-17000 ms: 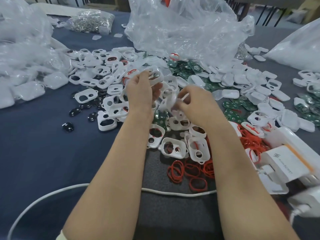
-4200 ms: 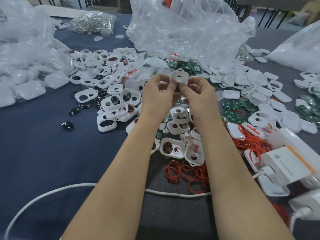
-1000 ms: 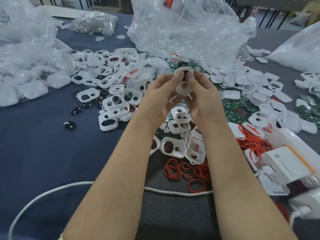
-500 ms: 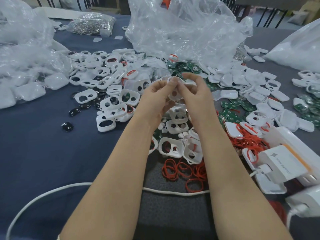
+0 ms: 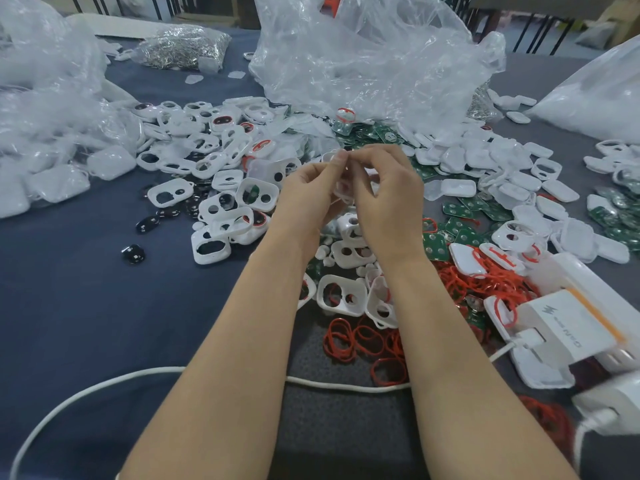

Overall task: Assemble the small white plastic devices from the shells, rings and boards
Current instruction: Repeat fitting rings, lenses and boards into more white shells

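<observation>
My left hand (image 5: pixel 308 192) and my right hand (image 5: pixel 388 192) meet above the middle of the table and together pinch one small white shell (image 5: pixel 343 187), which is mostly hidden between the fingers. Beneath and around them lie several white shells with cut-outs (image 5: pixel 341 294). Red rings (image 5: pixel 360 341) are heaped in front of my wrists and to the right. Green boards (image 5: pixel 464 209) lie scattered right of my hands. Small black inserts (image 5: pixel 133 252) sit on the left.
Crumpled clear plastic bags (image 5: pixel 363 60) rise behind the pile and on the left (image 5: pixel 41 109). A bag of silver metal parts (image 5: pixel 183 46) lies at the back. White chargers (image 5: pixel 571 327) with a white cable (image 5: pixel 104 382) occupy the near right and front. The blue tablecloth (image 5: pixel 69 306) shows bare at left.
Both hands have lowered a little with the shell; the fingertips have closed over it, so less of it shows than a second ago.
</observation>
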